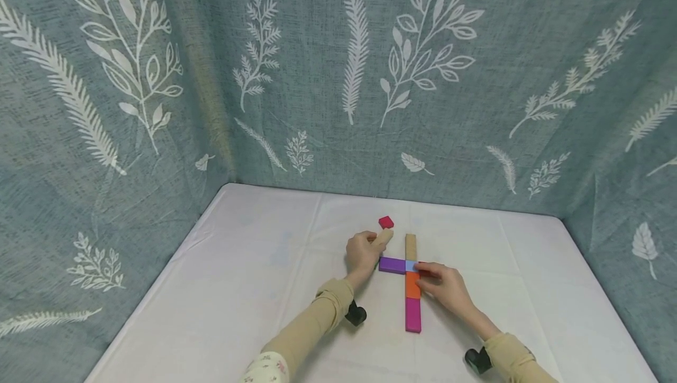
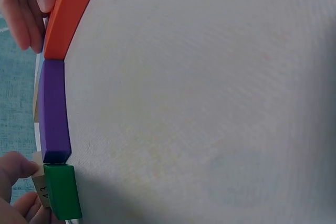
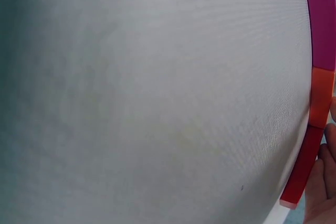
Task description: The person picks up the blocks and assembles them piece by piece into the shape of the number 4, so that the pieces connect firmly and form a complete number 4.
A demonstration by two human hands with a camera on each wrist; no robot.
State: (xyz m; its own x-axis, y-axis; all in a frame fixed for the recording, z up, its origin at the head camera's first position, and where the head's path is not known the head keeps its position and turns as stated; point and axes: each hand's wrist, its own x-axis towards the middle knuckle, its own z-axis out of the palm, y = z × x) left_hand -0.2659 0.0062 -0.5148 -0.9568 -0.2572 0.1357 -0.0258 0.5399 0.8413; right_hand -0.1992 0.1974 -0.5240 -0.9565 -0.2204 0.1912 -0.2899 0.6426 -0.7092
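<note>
My left hand (image 1: 362, 252) pinches a plain wooden block (image 1: 383, 237) between thumb and fingers. In the left wrist view this block stands beside a green block (image 2: 63, 192). The green block meets the end of a purple block (image 2: 55, 111). My right hand (image 1: 448, 290) rests at the middle of a cross of blocks, fingertips touching by the light blue block (image 1: 411, 266) and the orange block (image 1: 413, 285). A red block (image 3: 304, 163) lies partly hidden under that hand. Below the orange one lies a magenta block (image 1: 413, 314); above the light blue one, another wooden block (image 1: 411, 247).
A small red piece (image 1: 386, 222) lies apart, just beyond the left hand. The white-covered table (image 1: 254, 242) ends against a blue-green leaf-patterned curtain (image 1: 317, 77) at the back and sides. Black wrist cameras (image 1: 357, 314) hang under both forearms.
</note>
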